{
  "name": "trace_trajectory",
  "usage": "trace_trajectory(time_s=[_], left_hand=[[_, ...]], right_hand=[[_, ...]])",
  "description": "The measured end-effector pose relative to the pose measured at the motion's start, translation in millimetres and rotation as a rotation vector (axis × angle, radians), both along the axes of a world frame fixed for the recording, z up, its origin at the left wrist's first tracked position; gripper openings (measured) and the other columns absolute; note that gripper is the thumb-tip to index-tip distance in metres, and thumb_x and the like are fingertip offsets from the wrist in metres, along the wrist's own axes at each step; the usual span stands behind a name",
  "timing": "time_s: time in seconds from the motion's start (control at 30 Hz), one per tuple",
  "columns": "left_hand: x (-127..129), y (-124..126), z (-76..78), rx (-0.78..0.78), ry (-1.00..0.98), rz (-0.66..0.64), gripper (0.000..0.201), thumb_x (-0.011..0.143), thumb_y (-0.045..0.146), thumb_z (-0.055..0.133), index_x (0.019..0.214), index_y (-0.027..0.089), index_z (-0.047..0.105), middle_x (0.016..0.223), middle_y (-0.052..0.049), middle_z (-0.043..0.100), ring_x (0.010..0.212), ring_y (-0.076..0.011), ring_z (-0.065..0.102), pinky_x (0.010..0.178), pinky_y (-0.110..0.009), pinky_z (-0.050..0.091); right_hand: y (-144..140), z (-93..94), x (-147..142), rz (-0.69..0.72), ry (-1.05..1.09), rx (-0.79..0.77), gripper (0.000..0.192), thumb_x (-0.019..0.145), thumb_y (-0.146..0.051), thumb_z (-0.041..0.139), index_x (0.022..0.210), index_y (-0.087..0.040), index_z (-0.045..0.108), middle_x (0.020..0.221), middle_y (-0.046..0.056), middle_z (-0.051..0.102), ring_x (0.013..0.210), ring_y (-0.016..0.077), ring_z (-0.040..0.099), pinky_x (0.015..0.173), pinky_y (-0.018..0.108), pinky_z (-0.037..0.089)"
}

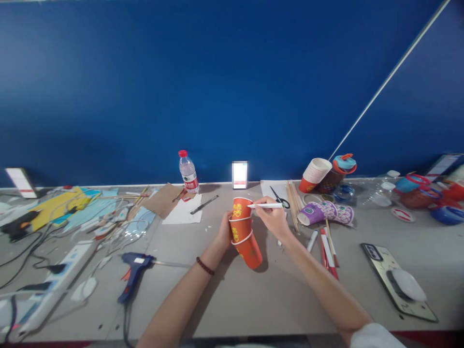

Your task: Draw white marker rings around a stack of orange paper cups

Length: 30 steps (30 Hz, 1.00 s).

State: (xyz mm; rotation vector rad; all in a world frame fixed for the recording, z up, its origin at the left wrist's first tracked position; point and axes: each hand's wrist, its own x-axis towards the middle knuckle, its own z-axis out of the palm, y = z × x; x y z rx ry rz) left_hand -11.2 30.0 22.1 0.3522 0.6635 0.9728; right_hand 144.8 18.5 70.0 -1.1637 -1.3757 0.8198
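Three orange paper cups [242,233] with yellow characters and white rims are joined in a bent column over the grey table. My left hand [225,231] is closed around their left side near the middle cup; part of its fingers is behind the cups. A white marker pen [267,205] is pinched in my right hand [271,215], its tip pointing left at the upper right side of the top cup. Whether the tip touches the cup I cannot tell.
A blue glue gun [135,274] and a power strip [60,285] with cables lie left. A water bottle [188,173] and a phone [239,175] stand behind. To the right are purple cups [326,213], stacked cups [315,175], red markers [328,251] and another phone [397,282].
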Motion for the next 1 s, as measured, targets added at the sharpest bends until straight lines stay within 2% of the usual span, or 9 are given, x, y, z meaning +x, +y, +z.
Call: trace_trajectory(time_s=[0.33, 0.63, 0.83, 1.0], left_hand=[[-0.5, 0.2, -1.4, -0.021, -0.019, -0.006, 0.042, 0.084, 0.039, 0.046, 0.097, 0.007, 0.07, 0.08, -0.013, 0.074, 0.071, -0.0263, 0.07, 0.065, -0.035, 0.052], [0.6, -0.6, 3.8, -0.049, -0.02, 0.004, 0.044, 0.085, 0.037, 0.042, 0.097, 0.005, 0.071, 0.079, -0.014, 0.073, 0.069, -0.0261, 0.069, 0.064, -0.035, 0.051], [-0.4, 0.4, -0.5, -0.018, -0.004, 0.014, 0.043, 0.082, 0.037, 0.046, 0.097, 0.005, 0.071, 0.083, -0.014, 0.074, 0.07, -0.0264, 0.069, 0.065, -0.035, 0.051], [-1.4, 1.3, -4.9, 0.006, -0.039, -0.008, 0.043, 0.082, 0.039, 0.046, 0.095, 0.006, 0.071, 0.083, -0.014, 0.074, 0.071, -0.0263, 0.069, 0.065, -0.035, 0.051]], right_hand=[[1.5, -1.4, 1.2, -0.01, 0.017, 0.013, 0.01, 0.075, -0.03, 0.063, 0.073, -0.021, 0.062, 0.073, 0.003, 0.071, 0.067, 0.0199, 0.067, 0.062, 0.03, 0.052], [1.4, -2.6, 1.9, -0.023, -0.005, 0.016, 0.01, 0.075, -0.028, 0.061, 0.07, -0.02, 0.062, 0.078, 0.005, 0.073, 0.071, 0.0199, 0.067, 0.063, 0.029, 0.05], [1.8, -2.6, 1.8, -0.016, 0.009, 0.015, 0.007, 0.074, -0.026, 0.061, 0.069, -0.02, 0.061, 0.076, 0.005, 0.073, 0.068, 0.0198, 0.067, 0.062, 0.029, 0.05], [2.1, -3.8, 1.6, -0.022, -0.004, -0.006, 0.006, 0.073, -0.025, 0.06, 0.068, -0.021, 0.06, 0.075, 0.005, 0.073, 0.075, 0.0223, 0.069, 0.063, 0.029, 0.05]])
